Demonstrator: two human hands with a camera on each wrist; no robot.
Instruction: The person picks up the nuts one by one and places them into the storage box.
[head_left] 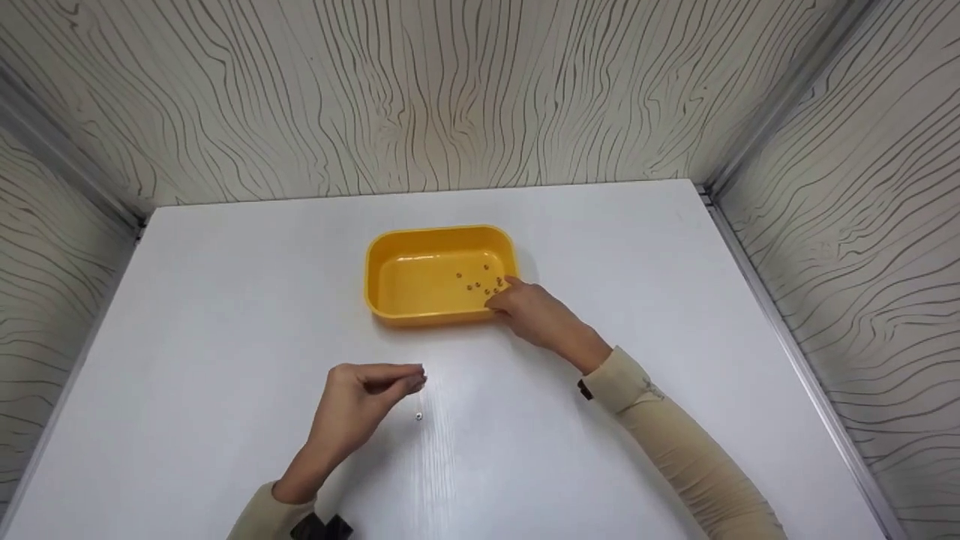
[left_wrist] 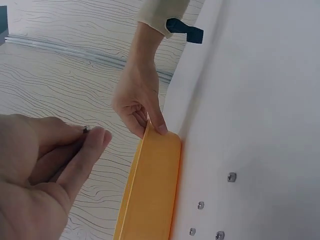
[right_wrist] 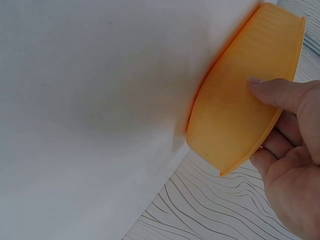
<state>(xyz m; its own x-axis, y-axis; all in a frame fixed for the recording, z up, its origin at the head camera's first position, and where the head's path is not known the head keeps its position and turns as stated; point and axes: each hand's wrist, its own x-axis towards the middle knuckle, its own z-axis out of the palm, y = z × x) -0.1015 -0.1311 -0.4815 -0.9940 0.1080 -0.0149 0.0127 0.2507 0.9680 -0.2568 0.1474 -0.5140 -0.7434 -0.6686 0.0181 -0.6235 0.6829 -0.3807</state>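
Observation:
My left hand (head_left: 349,409) is raised over the table in front of the tray, thumb and fingertips pinched together. Between those tips, the left wrist view shows a small metal nut (left_wrist: 86,129), mostly covered by the fingers. A yellow tray (head_left: 431,319) stands farther back, with several small nuts (head_left: 478,285) in its right part. At the tray's near right corner my right hand (head_left: 541,319) grips the rim. Its thumb presses the outer wall (right_wrist: 235,115) in the right wrist view, while the other fingers reach over the rim, partly hidden.
Below the left fingertips, one nut (head_left: 419,416) shows on the white table (head_left: 600,450). Several more nuts (left_wrist: 231,177) lie on the tabletop in the left wrist view. Wood-patterned panels (head_left: 450,97) rise behind the table and along both sides.

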